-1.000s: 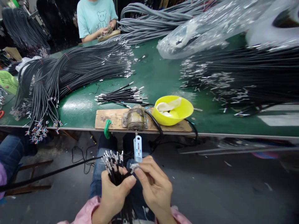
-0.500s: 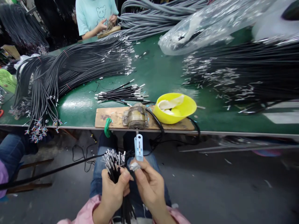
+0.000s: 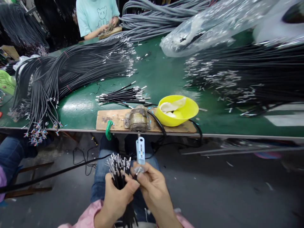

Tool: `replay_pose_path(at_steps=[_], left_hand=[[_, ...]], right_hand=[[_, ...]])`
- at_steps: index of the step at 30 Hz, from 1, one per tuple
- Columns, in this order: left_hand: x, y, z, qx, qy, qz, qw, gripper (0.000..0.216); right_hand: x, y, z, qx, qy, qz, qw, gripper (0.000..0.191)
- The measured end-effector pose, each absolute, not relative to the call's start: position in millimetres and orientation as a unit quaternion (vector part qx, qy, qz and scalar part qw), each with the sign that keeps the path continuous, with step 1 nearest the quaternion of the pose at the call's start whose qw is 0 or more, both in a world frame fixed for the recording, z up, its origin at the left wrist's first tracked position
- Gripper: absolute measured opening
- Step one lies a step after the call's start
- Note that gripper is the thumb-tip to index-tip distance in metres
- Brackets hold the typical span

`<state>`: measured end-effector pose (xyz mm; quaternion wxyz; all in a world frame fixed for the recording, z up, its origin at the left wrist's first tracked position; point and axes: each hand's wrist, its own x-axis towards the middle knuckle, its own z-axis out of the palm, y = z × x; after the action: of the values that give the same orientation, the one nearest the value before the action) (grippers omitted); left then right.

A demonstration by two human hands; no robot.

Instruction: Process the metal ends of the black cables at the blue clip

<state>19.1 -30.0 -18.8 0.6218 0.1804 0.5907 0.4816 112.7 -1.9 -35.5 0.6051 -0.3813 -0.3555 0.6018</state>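
Note:
My left hand (image 3: 118, 194) is closed round a bundle of black cables (image 3: 118, 169) whose stripped, silvery ends point up. Close beside it, my right hand (image 3: 152, 185) pinches a small crumpled piece of silvery foil or film (image 3: 139, 170) between thumb and fingers. Just above those fingertips is a light blue clothespin-like clip (image 3: 141, 150), fixed to the shaft of a small motor (image 3: 137, 118). The motor sits on a wooden board (image 3: 108, 117) at the table edge. Whether a cable end lies inside the silvery piece is hidden.
A yellow bowl (image 3: 177, 110) with white material stands right of the motor. Short black cables (image 3: 123, 95) lie behind it on the green table (image 3: 161, 76). Long cable bundles (image 3: 83, 63) spread left, more black cables (image 3: 268, 72) right. Across the table sits a co-worker (image 3: 98, 17).
My left hand and the cable bundle have shifted slightly right, closer to my right hand. The right fingers have turned a little around the silvery piece.

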Motion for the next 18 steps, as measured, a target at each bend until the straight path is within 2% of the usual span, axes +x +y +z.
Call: replay_pose_path(at_steps=[3,5,6,8,10,12,15,18], left_hand=[[20,-32,-20,0.191,0.625,0.508,0.561,0.038],[18,-32,-20,0.203,0.619,0.494,0.576,0.036],[17,-31,-20,0.217,0.607,0.481,0.594,0.035],[12,-29,-18,0.252,0.586,0.464,0.615,0.033],[7,-26,-15,0.276,0.579,0.469,0.607,0.03],[5,-23,-12,0.287,0.585,0.482,0.585,0.026],[4,-21,-7,0.345,0.609,0.481,0.528,0.017],[4,-22,-2,0.39,0.623,0.479,0.48,0.01]], right_hand=[[111,-4,-32,-0.424,-0.431,0.447,0.66,0.015],[114,-3,-27,-0.426,-0.49,0.348,0.677,0.013],[117,-1,-24,-0.417,-0.503,0.353,0.669,0.013],[123,3,-20,-0.389,-0.48,0.486,0.618,0.015],[128,9,-18,-0.339,-0.4,0.666,0.531,0.029],[133,15,-18,-0.301,-0.328,0.773,0.452,0.039],[140,28,-18,-0.327,-0.316,0.788,0.416,0.036],[143,45,-15,-0.387,-0.321,0.733,0.458,0.038]])
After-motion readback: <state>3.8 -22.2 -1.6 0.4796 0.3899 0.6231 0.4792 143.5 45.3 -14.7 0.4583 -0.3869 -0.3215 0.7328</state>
